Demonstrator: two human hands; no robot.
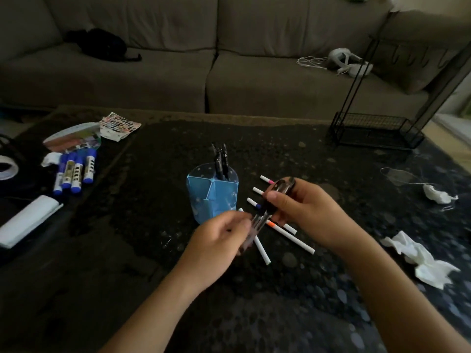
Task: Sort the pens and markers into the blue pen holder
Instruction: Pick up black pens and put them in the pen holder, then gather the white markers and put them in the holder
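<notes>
I have a small bundle of dark pens (265,212) gripped between both hands, just in front of and to the right of the blue pen holder (212,200). My right hand (303,210) is closed around the upper end of the bundle, thumb pressed on top; my left hand (219,240) is curled around the lower end, though blur hides exactly how many pens I hold. The holder stands upright on the table (280,314), and 2 or 3 dark pens (221,159) already stand in its far compartment.

These pens look light and stiff, with smooth barrels that I judge could slide against one another, so a firm pinch near the middle of the bundle seems safest before tipping it upright. Under my hands lie about 5 white markers (293,236) with coloured bands, scattered flat just right of the holder; thin and round, they would likely roll, so I would take each by its middle.

The table is dark, glossy and speckled. At its far left sit 4 blue-capped glue sticks (76,171), a sticker sheet (119,126) and a roll of tape (6,169). Crumpled tissues (423,261) lie at the right, a black wire rack (374,131) stands at the far right, and a grey sofa (178,72) fills the far side.
</notes>
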